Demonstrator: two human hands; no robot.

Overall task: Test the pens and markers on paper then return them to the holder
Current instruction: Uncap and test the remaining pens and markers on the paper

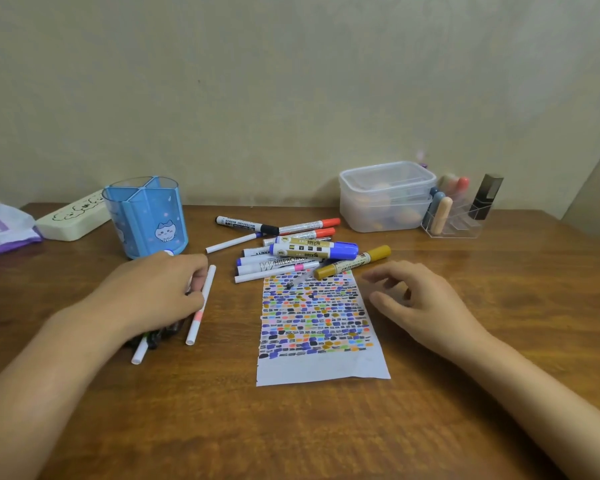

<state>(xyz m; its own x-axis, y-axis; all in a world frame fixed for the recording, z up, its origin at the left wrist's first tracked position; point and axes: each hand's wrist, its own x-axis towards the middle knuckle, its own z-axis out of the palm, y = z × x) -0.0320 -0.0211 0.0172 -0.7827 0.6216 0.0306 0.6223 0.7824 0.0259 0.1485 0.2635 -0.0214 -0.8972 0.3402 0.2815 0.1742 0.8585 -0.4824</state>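
On the brown wooden surface [291,427]: left hand [153,292] grasping a slim white pink-banded pen [201,303], apparently gathering pens; right hand [416,299] relaxed, empty. Swatch-covered white paper sheet [317,327] between; heaped markers [298,249] beyond; blue translucent plastic holder [146,216] empty, awaiting returns.

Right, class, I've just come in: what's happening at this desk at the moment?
A person is testing pens on a paper already nearly filled with colour swatches. The left hand holds a bunch of thin pens against the table. The right hand hovers open beside the paper. A pile of markers lies above the paper, and the blue holder looks empty.
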